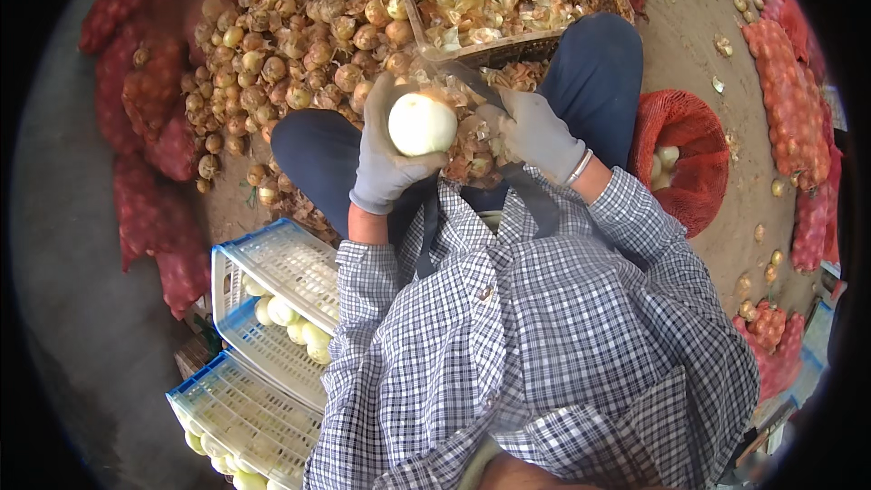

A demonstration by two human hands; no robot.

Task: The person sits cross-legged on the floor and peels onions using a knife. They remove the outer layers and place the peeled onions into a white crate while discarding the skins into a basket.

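Note:
A peeled white onion [422, 124] rests in my left hand [389, 153], the gloved fingers curled around its side and underside. My right hand [539, 131], also in a grey glove, is closed on a knife [476, 84] whose dark, blurred blade points up and left, above and beside the onion. Loose onion skins [473, 143] lie between my legs, below both hands. Beyond my left hand spreads a large heap of unpeeled onions [299, 41]. How the knife's handle sits in the glove is hidden.
A plastic crate [425, 47] of skins stands ahead. At the right is a red mesh bag [711, 126] with peeled onions inside. White-and-blue crates [272, 245] with peeled onions stand at the lower left. Filled mesh sacks [782, 95] line the right, others [153, 218] the left.

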